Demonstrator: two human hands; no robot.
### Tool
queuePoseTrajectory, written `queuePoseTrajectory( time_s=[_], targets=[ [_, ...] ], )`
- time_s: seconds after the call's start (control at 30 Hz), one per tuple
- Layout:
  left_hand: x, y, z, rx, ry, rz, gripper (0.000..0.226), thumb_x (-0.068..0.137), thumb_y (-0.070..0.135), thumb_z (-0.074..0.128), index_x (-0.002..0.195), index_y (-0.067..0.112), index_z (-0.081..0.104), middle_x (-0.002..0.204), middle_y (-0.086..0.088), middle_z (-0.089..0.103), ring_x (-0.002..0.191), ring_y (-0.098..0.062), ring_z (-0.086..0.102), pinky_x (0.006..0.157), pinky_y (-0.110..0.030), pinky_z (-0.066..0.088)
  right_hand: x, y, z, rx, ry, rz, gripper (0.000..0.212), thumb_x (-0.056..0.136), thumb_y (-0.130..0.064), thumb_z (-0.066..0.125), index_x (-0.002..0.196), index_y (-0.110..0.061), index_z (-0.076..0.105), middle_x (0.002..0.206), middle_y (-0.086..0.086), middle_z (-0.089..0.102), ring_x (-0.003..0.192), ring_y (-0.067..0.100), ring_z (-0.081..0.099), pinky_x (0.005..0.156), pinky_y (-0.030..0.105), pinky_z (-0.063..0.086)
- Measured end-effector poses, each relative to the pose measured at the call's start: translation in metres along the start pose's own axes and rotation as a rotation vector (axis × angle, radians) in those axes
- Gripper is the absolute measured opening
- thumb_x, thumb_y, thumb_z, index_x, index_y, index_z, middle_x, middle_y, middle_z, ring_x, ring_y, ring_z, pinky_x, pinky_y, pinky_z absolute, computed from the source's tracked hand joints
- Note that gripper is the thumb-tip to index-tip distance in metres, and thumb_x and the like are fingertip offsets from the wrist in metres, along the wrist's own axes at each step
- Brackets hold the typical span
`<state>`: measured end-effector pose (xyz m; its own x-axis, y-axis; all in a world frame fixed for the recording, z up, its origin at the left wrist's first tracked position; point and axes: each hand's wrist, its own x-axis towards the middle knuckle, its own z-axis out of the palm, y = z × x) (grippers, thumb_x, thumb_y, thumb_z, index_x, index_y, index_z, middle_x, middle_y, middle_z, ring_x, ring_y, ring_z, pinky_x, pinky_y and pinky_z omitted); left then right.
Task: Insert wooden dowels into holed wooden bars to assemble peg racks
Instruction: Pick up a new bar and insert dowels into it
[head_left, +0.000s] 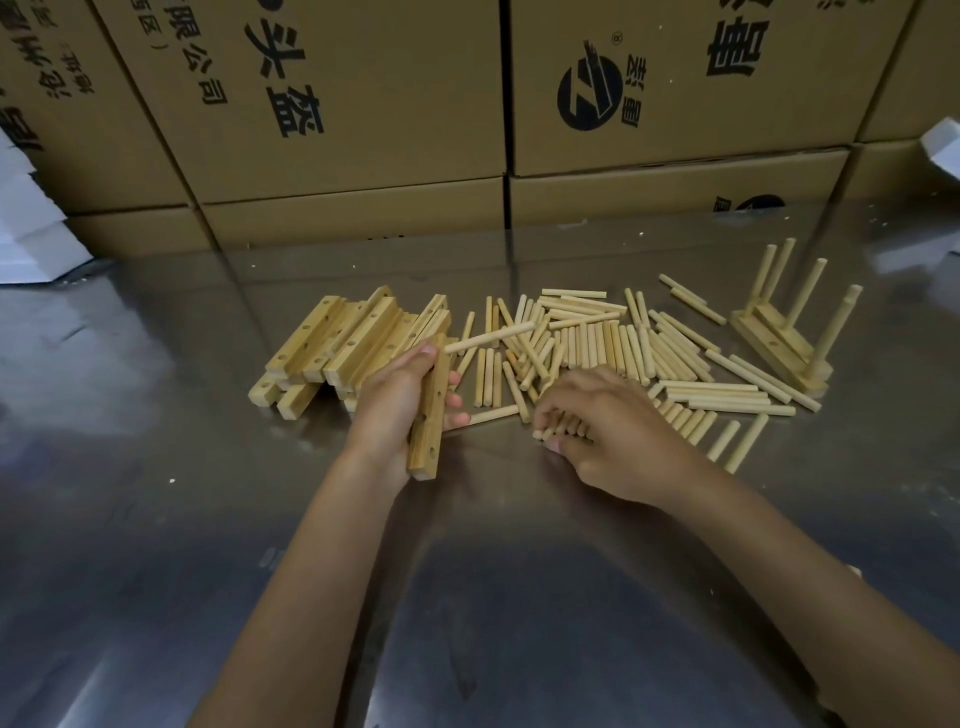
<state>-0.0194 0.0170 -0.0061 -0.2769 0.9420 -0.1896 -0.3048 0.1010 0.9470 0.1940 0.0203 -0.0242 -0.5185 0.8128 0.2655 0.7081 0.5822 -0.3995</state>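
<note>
The left hand (400, 400) grips a bar (430, 410) with one dowel (491, 336) pointing toward 2 o'clock; the right hand (605, 426) seemingly curls around loose dowels (597, 343).

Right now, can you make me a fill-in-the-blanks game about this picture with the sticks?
1. The left hand holds a wooden bar with one ____ already stuck in its top hole.
2. The right hand is grabbing loose dowels off the shiny ____ table.
3. The finished rack stands on the ____ side of the dowel pile.
4. Behind the table are stacked cardboard ____.

Missing words: dowel; metal; right; boxes
</note>
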Motion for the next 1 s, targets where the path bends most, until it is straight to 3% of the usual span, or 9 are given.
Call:
queuePoseTrajectory(
  time_s=[0.37,0.43,0.5,0.57,0.63,0.73,0.83,0.9,1.0],
  targets=[
    [-0.010,0.003,0.009,-0.077,-0.006,-0.123,0.028,0.102,0.023,0.056,0.123,0.006,0.063,0.072,-0.007,0.069,0.051,-0.012,0.062,0.044,-0.023,0.052,0.003,0.001,0.004,0.000,-0.006,-0.147,0.017,0.089,-0.006,0.062,0.086,-0.023,0.060,0.095,-0.008,0.056,0.095,0.012,0.046,0.086,0.033,0.043],
    [-0.012,0.004,0.010,-0.094,-0.018,-0.166,0.033,0.102,0.025,0.055,0.121,-0.001,0.063,0.076,-0.008,0.067,0.053,-0.012,0.062,0.045,-0.023,0.053,0.004,-0.001,0.002,-0.022,0.086,-0.171,0.010,0.094,-0.011,0.058,0.092,-0.021,0.060,0.095,-0.010,0.055,0.093,0.009,0.045,0.085,0.028,0.040],
    [-0.014,0.006,0.009,-0.109,-0.041,-0.196,0.035,0.102,0.025,0.055,0.120,-0.003,0.063,0.081,-0.009,0.066,0.058,-0.013,0.063,0.047,-0.022,0.054,0.005,-0.007,-0.004,-0.023,0.284,-0.153,0.004,0.098,-0.020,0.053,0.097,-0.023,0.056,0.094,-0.011,0.055,0.091,0.008,0.047,0.083,0.027,0.037],
    [-0.016,0.006,0.010,-0.133,-0.066,-0.214,0.034,0.103,0.025,0.054,0.120,-0.003,0.063,0.084,-0.010,0.066,0.063,-0.015,0.063,0.048,-0.023,0.054,0.004,-0.017,-0.013,0.083,0.487,-0.156,0.002,0.101,-0.025,0.048,0.100,-0.025,0.050,0.089,-0.011,0.058,0.085,0.009,0.053,0.082,0.023,0.036],
    [-0.018,0.006,0.013,-0.157,-0.086,-0.223,0.035,0.103,0.024,0.053,0.122,-0.003,0.062,0.084,-0.010,0.066,0.065,-0.015,0.063,0.049,-0.023,0.055,0.001,-0.025,-0.020,0.253,0.560,-0.185,0.004,0.104,-0.025,0.045,0.101,-0.027,0.044,0.077,-0.009,0.058,0.070,0.012,0.057,0.070,0.023,0.043],
    [-0.021,0.004,0.020,-0.161,-0.117,-0.228,0.037,0.104,0.024,0.052,0.128,-0.002,0.060,0.081,-0.009,0.065,0.063,-0.014,0.062,0.049,-0.022,0.055,-0.002,-0.030,-0.022,0.277,0.459,-0.138,0.003,0.104,-0.029,0.046,0.101,-0.030,0.044,0.069,-0.005,0.054,0.054,0.015,0.051,0.045,0.032,0.038],
    [-0.024,0.001,0.026,-0.130,-0.145,-0.198,0.035,0.104,0.024,0.050,0.129,0.001,0.059,0.082,-0.011,0.065,0.063,-0.015,0.064,0.051,-0.024,0.056,-0.003,-0.034,-0.015,0.122,0.321,-0.128,0.004,0.100,-0.027,0.053,0.100,-0.030,0.051,0.078,-0.021,0.053,0.067,0.002,0.055,0.050,0.016,0.034],
    [-0.025,-0.002,0.028,-0.098,-0.153,-0.163,0.029,0.104,0.024,0.051,0.125,0.008,0.063,0.087,-0.013,0.070,0.070,-0.019,0.069,0.064,-0.031,0.062,-0.004,-0.035,-0.011,0.115,0.240,-0.105,0.009,0.095,-0.024,0.056,0.104,-0.028,0.058,0.088,-0.023,0.053,0.076,-0.003,0.056,0.057,0.016,0.043],
    [-0.027,-0.007,0.030,-0.018,-0.154,-0.145,0.028,0.102,0.028,0.055,0.123,0.016,0.068,0.094,-0.008,0.074,0.083,-0.019,0.071,0.085,-0.036,0.059,-0.003,-0.036,-0.008,0.133,0.187,-0.085,0.019,0.091,-0.019,0.061,0.109,-0.024,0.065,0.094,-0.019,0.052,0.083,-0.005,0.054,0.065,0.011,0.042]
  ],
)
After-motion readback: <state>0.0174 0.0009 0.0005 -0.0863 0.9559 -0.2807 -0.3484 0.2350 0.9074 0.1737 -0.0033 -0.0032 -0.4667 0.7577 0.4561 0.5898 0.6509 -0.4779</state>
